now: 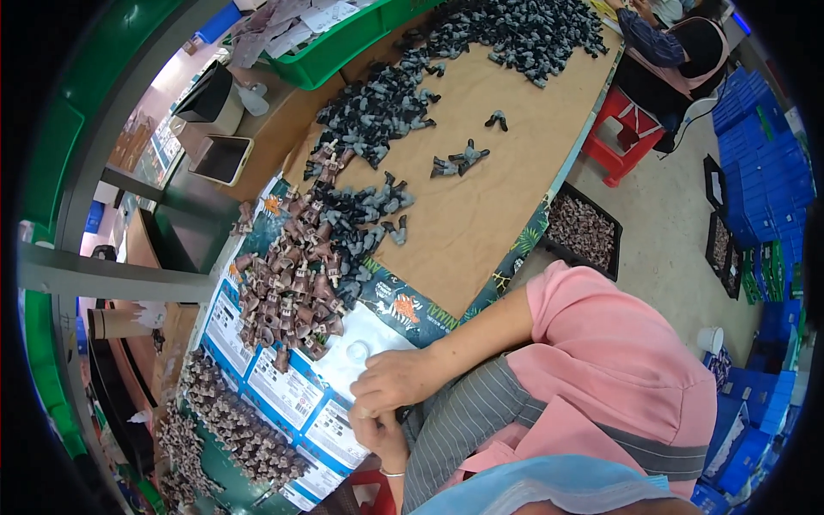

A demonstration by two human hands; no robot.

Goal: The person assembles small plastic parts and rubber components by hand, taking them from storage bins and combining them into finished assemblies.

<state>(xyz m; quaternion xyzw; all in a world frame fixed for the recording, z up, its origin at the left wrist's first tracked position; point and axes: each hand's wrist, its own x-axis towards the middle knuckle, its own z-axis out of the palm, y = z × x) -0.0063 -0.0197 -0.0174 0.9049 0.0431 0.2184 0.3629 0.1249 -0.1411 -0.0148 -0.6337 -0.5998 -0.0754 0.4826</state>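
Observation:
My right hand [390, 380] reaches in from the right and meets my left hand [383, 436] at the table's near edge. Both have their fingers curled and pressed together at one spot; whatever they grip is too small or covered to make out. Just beyond my right hand, a small whitish round cup [357, 351] rests on a white sheet [342, 333]. Farther left lies a heap of brown plastic figure torsos [292, 287]. Grey-and-black toy leg pieces [365, 116] are piled behind it, a few loose on the brown paper [489, 206].
Rows of small brown figures [236, 412] cover the table's near left. A green bin [330, 60] with papers stands at the back beside a tablet-like device [221, 160]. On the floor at right are a black crate of parts [582, 225], a red stool [620, 137] and another person's sleeve [650, 40].

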